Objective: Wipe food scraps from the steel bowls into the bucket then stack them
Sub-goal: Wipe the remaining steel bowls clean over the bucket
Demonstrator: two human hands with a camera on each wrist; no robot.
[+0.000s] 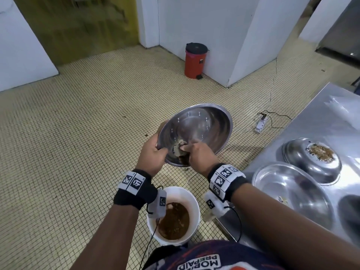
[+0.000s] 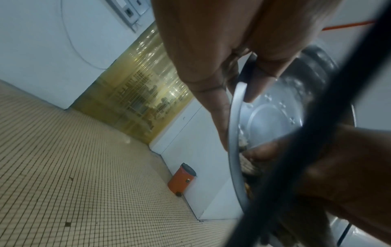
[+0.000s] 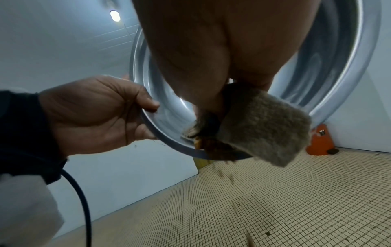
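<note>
A steel bowl [image 1: 202, 127] is held tilted toward me above the floor, its rim [image 2: 234, 127] gripped by my left hand [image 1: 153, 154] with the thumb inside [image 3: 146, 103]. My right hand [image 1: 196, 154] holds a grey scouring sponge [image 3: 264, 127] pressed on the bowl's lower inner wall. Brown food scraps [image 3: 213, 147] cling at the lower rim, and a few bits drop from it. Below stands a white bucket [image 1: 191, 199] with brown scraps in it. On the steel counter [image 1: 321, 121] at the right sit an empty upright bowl [image 1: 288, 191] and an upturned bowl [image 1: 303, 154] with crumbs on its base.
A red pedal bin [image 1: 194, 61] stands at the white wall. A power strip with cable [image 1: 262, 124] lies on the tiled floor beside the counter. Another dark bowl edge [image 1: 350, 209] shows at the far right. The wrist camera cable [image 2: 313, 133] crosses the left wrist view.
</note>
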